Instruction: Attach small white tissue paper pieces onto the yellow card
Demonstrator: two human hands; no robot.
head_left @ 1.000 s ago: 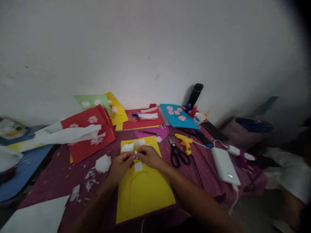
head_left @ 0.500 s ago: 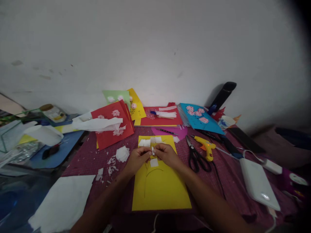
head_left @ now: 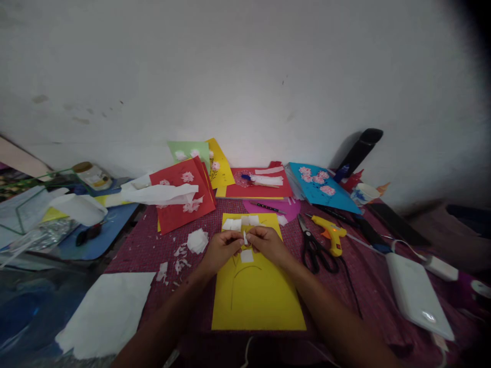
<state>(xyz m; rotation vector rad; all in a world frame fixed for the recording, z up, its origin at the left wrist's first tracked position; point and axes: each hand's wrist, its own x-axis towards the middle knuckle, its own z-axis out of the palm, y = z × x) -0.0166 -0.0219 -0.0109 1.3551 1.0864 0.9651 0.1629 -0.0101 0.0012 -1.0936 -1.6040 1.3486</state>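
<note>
In the head view, the left hand (head_left: 224, 249) and right hand (head_left: 267, 244) pinch a small white paper piece (head_left: 245, 238) over the yellow sheet (head_left: 264, 301), probably for fine control, with scissors (head_left: 309, 240) and glue gun (head_left: 332, 233) seemingly kept within reach.

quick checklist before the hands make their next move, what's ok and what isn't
1. Small white paper piece gripped: ok, pinched between the fingertips of the left hand and right hand.
2. Yellow rectangular card lying flat under the hands: ok.
3. Black-handled metal scissors off the card: ok, lying to its right with tips pointing toward the wall.
4. Yellow plastic glue gun nozzle hot: cannot tell; a small orange light glows on its body.
5. Purple patterned tablecloth free of litter: not ok, torn white paper scraps lie left of the card.
</note>
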